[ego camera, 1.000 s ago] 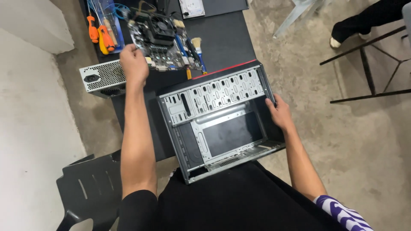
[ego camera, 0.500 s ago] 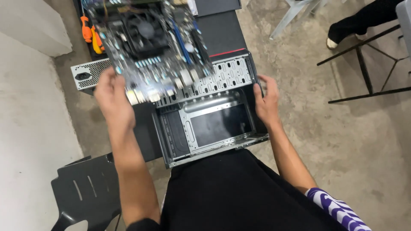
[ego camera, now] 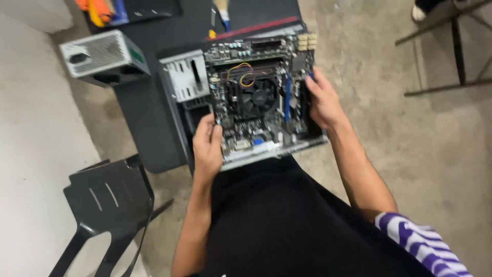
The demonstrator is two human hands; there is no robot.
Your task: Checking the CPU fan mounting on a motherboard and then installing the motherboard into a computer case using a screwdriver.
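A dark motherboard (ego camera: 261, 97) with a black fan and orange wires is held flat over an open computer case (ego camera: 182, 82) that lies on a black table. My left hand (ego camera: 207, 146) grips the board's near left corner. On the opposite side, my right hand (ego camera: 323, 100) holds the right edge. Most of the case's inside is hidden under the board; only its grey metal left part and near rim show.
A grey power supply box (ego camera: 105, 56) sits on the table's left edge (ego camera: 138, 128). Orange tools (ego camera: 97, 7) and a brush (ego camera: 223, 10) lie at the back. A black chair (ego camera: 110, 200) stands on the concrete floor at lower left; metal chair legs (ego camera: 451, 46) at upper right.
My left hand took the motherboard from the back of the table and brought it over the case. My right hand left the case edge and now holds the board's right side.
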